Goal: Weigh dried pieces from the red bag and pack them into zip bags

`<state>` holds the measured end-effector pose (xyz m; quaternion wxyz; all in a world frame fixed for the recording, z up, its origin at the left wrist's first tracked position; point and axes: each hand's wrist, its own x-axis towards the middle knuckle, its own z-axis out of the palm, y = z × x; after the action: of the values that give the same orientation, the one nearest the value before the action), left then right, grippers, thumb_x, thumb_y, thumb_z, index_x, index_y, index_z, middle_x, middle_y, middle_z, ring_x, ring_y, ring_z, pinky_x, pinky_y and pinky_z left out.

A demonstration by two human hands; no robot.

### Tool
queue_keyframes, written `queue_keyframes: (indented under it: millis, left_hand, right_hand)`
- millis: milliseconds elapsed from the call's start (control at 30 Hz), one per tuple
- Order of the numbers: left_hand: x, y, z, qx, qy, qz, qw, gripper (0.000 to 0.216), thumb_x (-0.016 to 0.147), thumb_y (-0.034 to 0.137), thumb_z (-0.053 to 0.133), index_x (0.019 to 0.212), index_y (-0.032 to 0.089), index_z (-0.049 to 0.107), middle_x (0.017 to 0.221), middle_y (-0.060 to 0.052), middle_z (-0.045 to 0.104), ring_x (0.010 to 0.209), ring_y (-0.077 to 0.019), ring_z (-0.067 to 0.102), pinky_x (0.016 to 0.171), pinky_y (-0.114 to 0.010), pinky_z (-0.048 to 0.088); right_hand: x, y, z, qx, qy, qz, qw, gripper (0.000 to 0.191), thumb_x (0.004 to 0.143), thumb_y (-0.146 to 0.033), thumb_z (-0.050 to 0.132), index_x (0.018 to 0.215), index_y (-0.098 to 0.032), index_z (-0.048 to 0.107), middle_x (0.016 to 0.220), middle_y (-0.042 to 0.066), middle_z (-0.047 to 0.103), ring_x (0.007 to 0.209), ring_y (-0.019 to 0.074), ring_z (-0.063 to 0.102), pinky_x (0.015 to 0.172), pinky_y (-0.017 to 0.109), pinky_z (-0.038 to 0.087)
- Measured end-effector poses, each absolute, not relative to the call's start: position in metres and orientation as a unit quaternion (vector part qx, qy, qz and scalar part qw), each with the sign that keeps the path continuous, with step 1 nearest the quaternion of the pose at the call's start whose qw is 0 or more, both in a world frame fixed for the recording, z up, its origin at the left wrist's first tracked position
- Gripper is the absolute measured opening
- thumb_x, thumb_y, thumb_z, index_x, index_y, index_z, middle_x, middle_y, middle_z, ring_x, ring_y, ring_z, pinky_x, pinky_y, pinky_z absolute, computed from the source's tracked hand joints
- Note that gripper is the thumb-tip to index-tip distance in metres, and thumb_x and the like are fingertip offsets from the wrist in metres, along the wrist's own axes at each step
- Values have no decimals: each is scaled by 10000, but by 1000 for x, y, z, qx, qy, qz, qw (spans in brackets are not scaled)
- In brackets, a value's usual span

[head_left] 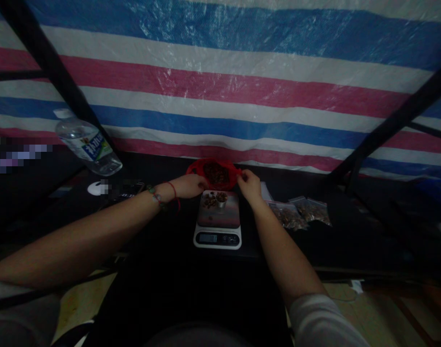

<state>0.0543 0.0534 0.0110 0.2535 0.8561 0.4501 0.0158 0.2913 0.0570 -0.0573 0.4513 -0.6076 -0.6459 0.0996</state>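
Note:
A red plastic bag (232,176) lies open behind the scale, with a heap of small dark brown pieces (216,173) inside. My left hand (190,186) is closed at the bag's front left edge, its fingertips partly hidden. On the right, my right hand (250,187) pinches the bag's rim. Between my forearms stands a white kitchen scale (218,239) with a lit display too dim to read. Its dark plate holds a small metal cup (221,203) filled with brown pieces, and more loose brown pieces (208,199) lie beside the cup.
Clear zip bags (287,215) of brown pieces lie right of my right forearm. Past my left forearm are a phone (128,192), a white mouse-like object (95,188) and a large clear bottle (90,146). A striped sheet (242,91) hangs behind the black table, with dark frame bars at both sides.

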Motion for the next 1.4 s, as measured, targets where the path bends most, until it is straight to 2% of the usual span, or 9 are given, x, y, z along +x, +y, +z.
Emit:
queue_keyframes:
  millis: [133, 300, 467, 667, 767, 867, 1167, 1333, 1400]
  left_hand:
    - [32, 44, -16, 849, 480, -10, 220, 237, 727, 216, 536, 880, 206, 716, 922, -36, 713, 797, -171, 620, 755, -234, 448]
    - [23, 32, -39, 842, 509, 30, 176, 231, 778, 187, 502, 870, 191, 715, 946, -70, 706, 842, -196, 624, 801, -272, 448]
    - [34, 17, -29, 845, 472, 115, 222, 217, 819, 279, 521, 933, 203, 689, 940, -38, 698, 841, -180, 625, 765, -256, 452]
    - [51, 0, -24, 848, 444, 158, 244, 203, 831, 276, 530, 950, 210, 681, 966, -27, 686, 859, -162, 616, 776, -246, 449]
    - [49, -5, -26, 839, 460, 186, 222, 279, 812, 395, 577, 989, 197, 663, 952, -46, 668, 824, -171, 606, 754, -262, 457]
    - [48, -11, -25, 856, 448, 174, 190, 385, 726, 472, 671, 986, 187, 661, 968, -65, 649, 887, -208, 588, 793, -294, 453]
    - [57, -9, -32, 847, 457, 150, 226, 290, 754, 345, 662, 1000, 194, 638, 986, -64, 644, 887, -202, 591, 802, -293, 457]
    - [60, -5, -36, 847, 453, 186, 208, 165, 811, 300, 591, 931, 203, 648, 956, -45, 648, 879, -183, 593, 819, -291, 456]
    - [60, -2, -34, 840, 459, 213, 197, 159, 832, 304, 557, 907, 198, 650, 929, -43, 648, 861, -177, 593, 808, -289, 458]
  right_hand:
    - [291, 57, -58, -605, -649, 92, 452, 243, 805, -372, 476, 755, -180, 616, 667, 13, 599, 604, 147, 496, 587, 248, 334]
    - [293, 58, -58, -615, -649, 97, 437, 234, 804, -364, 482, 763, -180, 620, 670, 14, 603, 620, 152, 508, 589, 248, 340]
    - [295, 61, -64, -609, -650, 95, 445, 235, 804, -363, 482, 773, -177, 621, 671, 11, 595, 625, 150, 510, 601, 249, 346]
    - [296, 63, -67, -619, -643, 96, 441, 236, 798, -379, 488, 762, -181, 611, 654, 2, 579, 609, 146, 496, 592, 249, 339]
    - [296, 62, -66, -616, -646, 91, 441, 244, 802, -381, 481, 757, -179, 609, 650, 1, 575, 604, 145, 489, 587, 248, 333]
    - [296, 61, -65, -613, -649, 96, 441, 245, 801, -379, 479, 778, -176, 615, 664, 6, 584, 610, 146, 491, 588, 247, 333]
    - [294, 60, -63, -616, -651, 92, 435, 256, 812, -385, 481, 752, -175, 614, 668, 11, 591, 617, 148, 502, 605, 247, 348]
    - [308, 56, -48, -628, -627, 83, 454, 431, 886, -495, 363, 842, -171, 644, 752, 50, 648, 686, 172, 565, 640, 263, 387]
    - [323, 54, -40, -672, -601, 52, 429, 476, 908, -495, 317, 862, -166, 658, 802, 87, 672, 736, 196, 597, 670, 284, 402]
